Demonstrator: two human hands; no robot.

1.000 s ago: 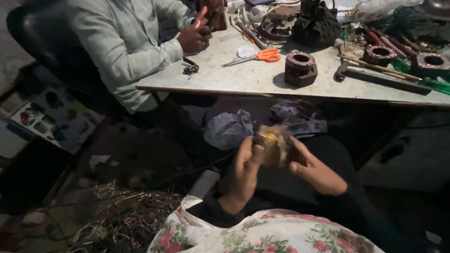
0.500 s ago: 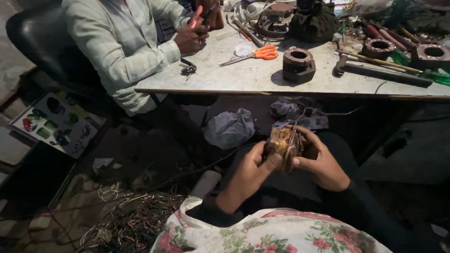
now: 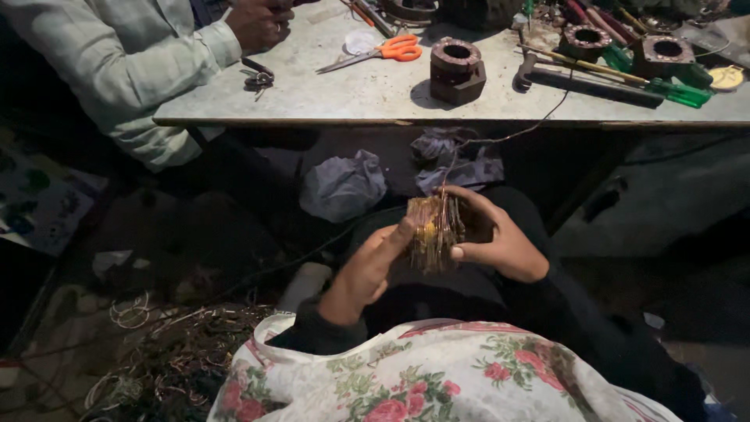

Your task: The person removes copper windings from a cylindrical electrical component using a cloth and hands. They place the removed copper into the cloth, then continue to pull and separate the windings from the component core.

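Tabletop (image 3: 375, 94) runs across the top of the view, its front edge straight, just above and beyond the hands; dark open room under it. Work happens below that edge, over the person's lap, not on the tabletop.

Right hand (image 3: 496, 238) closed around a wound motor core (image 3: 435, 230), a blocky piece bristling with copper-coloured wires, gripping it from the right side, thumb at the lower front. Left hand (image 3: 367, 270) comes in from the lower left, fingertips pinching at the wires on the core's left face. Core sits between the two hands, touching both, tilted, held up off the lap. A thin wire (image 3: 516, 133) rises from the core toward the tabletop edge.

Room to move: free space left of the hands down to the floor; right side dark, hard to tell. Below the hands, a floral cloth (image 3: 422, 375) covers the lap. Crumpled grey rags (image 3: 344, 187) lie just beyond the hands under the tabletop.

Floor at lower left holds a tangle of scrap wire (image 3: 172, 359), well apart from the hands.

On the tabletop: orange-handled scissors (image 3: 383, 53), a brown stator block (image 3: 457, 70) near the front edge, a hammer (image 3: 586, 82), green-handled screwdriver (image 3: 672, 90), more stators at the far right. All well apart from the hands.

Another person in a pale shirt (image 3: 117, 62) sits at upper left, hand (image 3: 258, 23) on the tabletop.
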